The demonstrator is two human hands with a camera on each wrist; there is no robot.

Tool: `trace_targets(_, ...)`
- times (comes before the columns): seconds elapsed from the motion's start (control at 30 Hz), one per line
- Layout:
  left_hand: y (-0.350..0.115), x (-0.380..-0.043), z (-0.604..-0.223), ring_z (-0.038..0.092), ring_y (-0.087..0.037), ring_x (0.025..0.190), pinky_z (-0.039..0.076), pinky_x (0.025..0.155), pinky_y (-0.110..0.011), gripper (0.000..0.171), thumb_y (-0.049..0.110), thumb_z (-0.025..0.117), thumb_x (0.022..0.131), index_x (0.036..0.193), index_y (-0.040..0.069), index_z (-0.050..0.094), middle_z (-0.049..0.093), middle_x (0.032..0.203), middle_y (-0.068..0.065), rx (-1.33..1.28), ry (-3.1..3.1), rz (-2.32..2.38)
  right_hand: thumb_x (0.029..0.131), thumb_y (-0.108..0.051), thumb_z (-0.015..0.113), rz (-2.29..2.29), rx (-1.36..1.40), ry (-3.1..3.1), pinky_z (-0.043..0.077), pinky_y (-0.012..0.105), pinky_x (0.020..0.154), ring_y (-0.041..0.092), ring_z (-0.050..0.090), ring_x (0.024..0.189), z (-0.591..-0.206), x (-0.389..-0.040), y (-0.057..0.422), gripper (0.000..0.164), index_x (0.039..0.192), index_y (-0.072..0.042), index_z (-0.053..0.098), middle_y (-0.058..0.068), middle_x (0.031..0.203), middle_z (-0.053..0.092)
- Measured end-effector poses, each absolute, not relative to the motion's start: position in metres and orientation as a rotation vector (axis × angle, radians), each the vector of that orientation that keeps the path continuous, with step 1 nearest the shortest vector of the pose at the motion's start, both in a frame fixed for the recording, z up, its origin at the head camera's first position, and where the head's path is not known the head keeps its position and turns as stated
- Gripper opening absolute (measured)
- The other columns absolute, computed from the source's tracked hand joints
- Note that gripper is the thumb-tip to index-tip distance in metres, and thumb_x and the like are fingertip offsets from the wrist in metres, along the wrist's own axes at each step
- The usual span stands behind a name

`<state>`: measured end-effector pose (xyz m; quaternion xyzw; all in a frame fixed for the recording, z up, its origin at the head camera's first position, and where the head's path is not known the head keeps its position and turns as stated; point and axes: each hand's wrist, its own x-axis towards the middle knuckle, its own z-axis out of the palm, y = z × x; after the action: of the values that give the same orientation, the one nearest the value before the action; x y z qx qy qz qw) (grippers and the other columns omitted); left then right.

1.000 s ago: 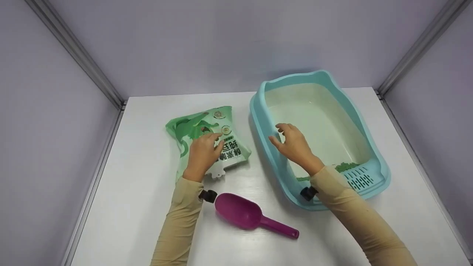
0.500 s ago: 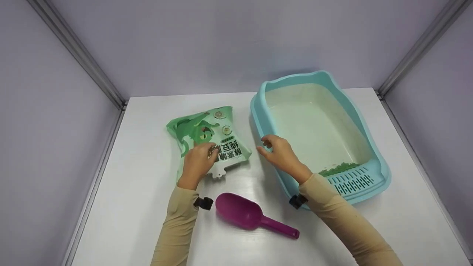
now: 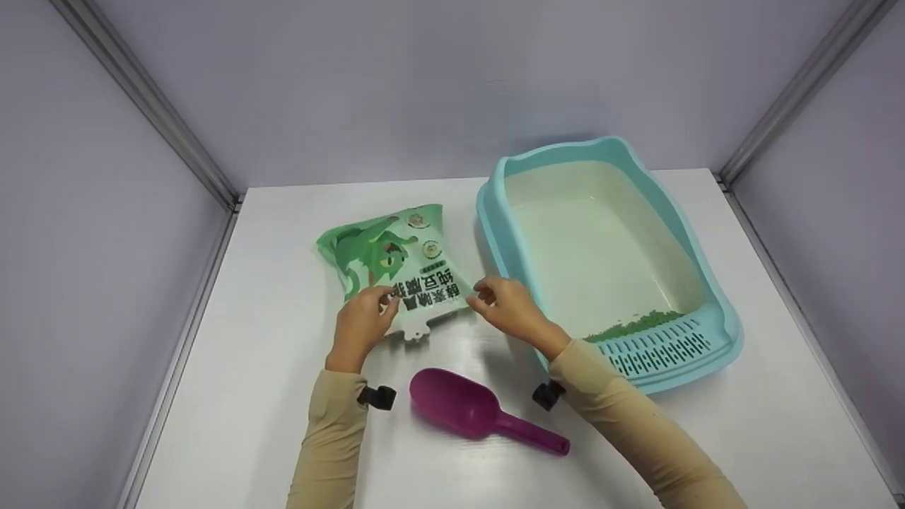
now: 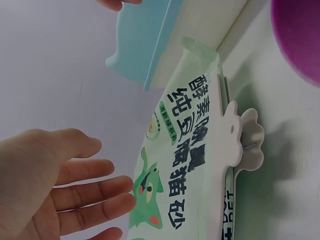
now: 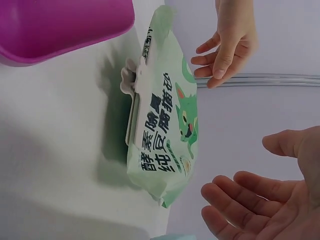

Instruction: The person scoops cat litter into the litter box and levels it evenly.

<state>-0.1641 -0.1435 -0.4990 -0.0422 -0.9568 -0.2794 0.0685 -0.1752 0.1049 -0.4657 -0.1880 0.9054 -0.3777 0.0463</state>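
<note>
Now left hand (image 3: 358,322) and right hand (image 3: 515,309) hang loose, empty.
Both have neared the bag (image 3: 403,258) and clip (image 3: 416,331), likely within reach.

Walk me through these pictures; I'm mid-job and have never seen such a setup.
There is no machine here: a person works with two bare hands. One picture comes from a head-worn camera looking forward and down. The other two come from wrist cameras, each showing its own side's work: left hand and right hand. On the white table are a green bag with a pale clip along its near edge, a purple scoop and a blue tub with green granules at its near end. Both hands are open beside the bag, holding nothing.
</note>
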Motion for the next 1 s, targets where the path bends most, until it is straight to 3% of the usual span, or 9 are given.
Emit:
trace_targets(0.33, -0.167, -0.155, -0.511, 0.066, -0.027, 0.08, 0.054, 0.07, -0.043, 0.026, 0.021, 0.065, 0.09, 0.108, 0.002, 0.069, 0.071, 0.091, -0.014, 0.019, -2.95, -0.86, 0.093, -0.018, 0.061, -1.072, -0.604, 2.662, 0.055, 0.041, 0.077, 0.03, 0.066, 0.085, -0.49, -0.17, 0.083, 0.022, 0.098, 0.002, 0.069, 0.019, 0.093, 0.07)
trace_targets(0.73, -0.189, -0.148, -0.515, 0.064, -0.029, 0.085, 0.053, 0.075, -0.044, 0.025, 0.019, 0.065, 0.09, 0.103, -0.002, 0.067, 0.067, 0.096, -0.018, 0.136, -3.026, -0.826, 0.094, -0.019, 0.059, -1.093, -0.524, 2.55, 0.056, 0.042, 0.081, 0.033, 0.068, 0.09, -0.503, -0.175, 0.078, 0.024, 0.1, 0.001, 0.07, 0.02, 0.097, 0.072)
trace_targets(1.0, -0.201, -0.149, -0.513, 0.063, -0.034, 0.096, 0.052, 0.085, -0.047, 0.035, 0.019, 0.064, 0.09, 0.114, -0.006, 0.06, 0.063, 0.11, -0.023, 0.247, -3.184, -0.766, 0.094, -0.021, 0.059, -1.009, -0.487, 2.531, 0.056, 0.04, 0.08, 0.033, 0.069, 0.09, -0.515, -0.178, 0.072, 0.025, 0.097, 0.001, 0.072, 0.019, 0.096, 0.073)
